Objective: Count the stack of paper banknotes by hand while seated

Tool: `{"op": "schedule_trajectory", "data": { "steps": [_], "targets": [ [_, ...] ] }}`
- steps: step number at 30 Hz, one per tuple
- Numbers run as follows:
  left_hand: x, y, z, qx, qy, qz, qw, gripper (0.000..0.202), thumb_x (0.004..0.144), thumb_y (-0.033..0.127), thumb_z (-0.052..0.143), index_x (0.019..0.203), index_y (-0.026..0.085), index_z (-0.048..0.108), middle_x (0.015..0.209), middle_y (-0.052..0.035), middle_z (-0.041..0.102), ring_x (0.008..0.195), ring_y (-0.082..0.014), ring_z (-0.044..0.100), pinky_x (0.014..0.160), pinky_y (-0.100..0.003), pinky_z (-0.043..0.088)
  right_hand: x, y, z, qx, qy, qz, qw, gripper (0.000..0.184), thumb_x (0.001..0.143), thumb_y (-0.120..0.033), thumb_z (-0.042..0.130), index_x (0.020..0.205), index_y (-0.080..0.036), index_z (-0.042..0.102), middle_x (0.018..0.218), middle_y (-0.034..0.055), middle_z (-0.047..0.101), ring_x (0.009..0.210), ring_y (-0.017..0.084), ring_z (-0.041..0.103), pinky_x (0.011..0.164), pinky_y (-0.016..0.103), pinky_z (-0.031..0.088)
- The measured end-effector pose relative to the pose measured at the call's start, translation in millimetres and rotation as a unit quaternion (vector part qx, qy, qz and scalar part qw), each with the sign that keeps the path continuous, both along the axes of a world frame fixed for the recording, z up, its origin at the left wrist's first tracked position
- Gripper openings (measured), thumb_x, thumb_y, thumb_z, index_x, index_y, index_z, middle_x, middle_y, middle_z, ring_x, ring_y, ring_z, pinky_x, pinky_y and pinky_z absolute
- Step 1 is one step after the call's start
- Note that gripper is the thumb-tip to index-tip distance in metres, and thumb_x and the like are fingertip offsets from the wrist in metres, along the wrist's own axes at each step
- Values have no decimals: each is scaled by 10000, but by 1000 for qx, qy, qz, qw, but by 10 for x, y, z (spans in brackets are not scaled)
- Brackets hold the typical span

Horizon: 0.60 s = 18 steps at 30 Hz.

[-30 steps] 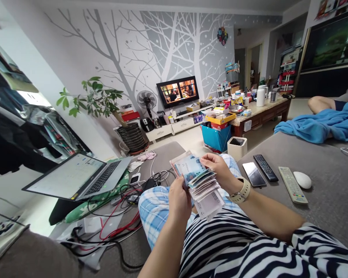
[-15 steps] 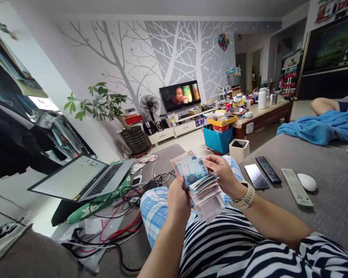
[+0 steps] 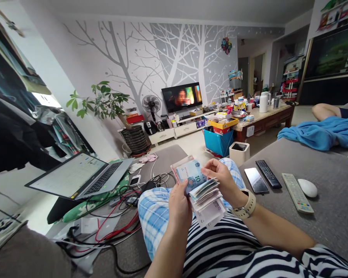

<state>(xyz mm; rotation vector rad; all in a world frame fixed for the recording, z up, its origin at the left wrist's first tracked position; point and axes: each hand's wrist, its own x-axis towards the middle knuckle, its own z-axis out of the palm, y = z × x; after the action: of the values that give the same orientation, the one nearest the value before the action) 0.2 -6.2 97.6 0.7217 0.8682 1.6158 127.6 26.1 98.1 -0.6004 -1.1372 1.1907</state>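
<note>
A bundle of banknotes [image 3: 194, 173] is in front of me above my lap, with a blue note marked 10 facing up and pinkish notes behind it. My left hand [image 3: 180, 200] is closed around the bundle's left side, its thumb lying on the blue note. Several notes are bent over toward me in a fanned stack [image 3: 207, 197]. At the bundle's right edge is my right hand [image 3: 220, 177], fingers curled in a pinch against the notes; its fingertips are partly hidden. A watch [image 3: 245, 204] sits on my right wrist.
An open laptop [image 3: 75, 173] lies to the left beside tangled cables [image 3: 124, 227]. On the right of the sofa are a phone [image 3: 255, 180], a black remote [image 3: 268, 173], a pale remote [image 3: 297, 193] and a white mouse [image 3: 307, 188]. Another person's leg [image 3: 326, 112] shows near a blue blanket [image 3: 321, 131].
The blue note that my right hand held at its top corner now lies flatter, its 10 more exposed. My right fingers have moved slightly down along the bundle's edge.
</note>
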Motion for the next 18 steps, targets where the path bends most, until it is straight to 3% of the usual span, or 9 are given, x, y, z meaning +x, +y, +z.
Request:
{"op": "schedule_trajectory", "data": {
  "steps": [3, 11, 18],
  "targets": [
    [20, -19, 23, -9, -4, -6, 1000, 223, 639, 243, 708, 852, 181, 697, 801, -47, 732, 895, -268, 679, 769, -353, 523, 17, 55, -35, -7, -3, -9, 1000, 361, 646, -408, 787, 789, -199, 529, 588, -67, 486, 536, 95, 424, 495, 230, 324],
    [54, -13, -5, -4, -5, -20, 1000, 252, 639, 233, 711, 878, 159, 685, 832, -54, 736, 849, -242, 688, 760, -330, 523, 45, 70, -40, -4, -55, -9, 998, 380, 678, -456, 741, 595, -177, 497, 524, -54, 434, 508, 83, 347, 472, 234, 276],
    [10, 50, -73, -20, -31, 34, 999, 214, 690, 287, 657, 821, 125, 703, 857, -72, 735, 838, -220, 678, 761, -316, 521, 20, 19, -2, -5, -60, -28, 998, 363, 672, -444, 746, 578, -176, 520, 512, -53, 453, 492, 86, 364, 473, 239, 287]
  ]
}}
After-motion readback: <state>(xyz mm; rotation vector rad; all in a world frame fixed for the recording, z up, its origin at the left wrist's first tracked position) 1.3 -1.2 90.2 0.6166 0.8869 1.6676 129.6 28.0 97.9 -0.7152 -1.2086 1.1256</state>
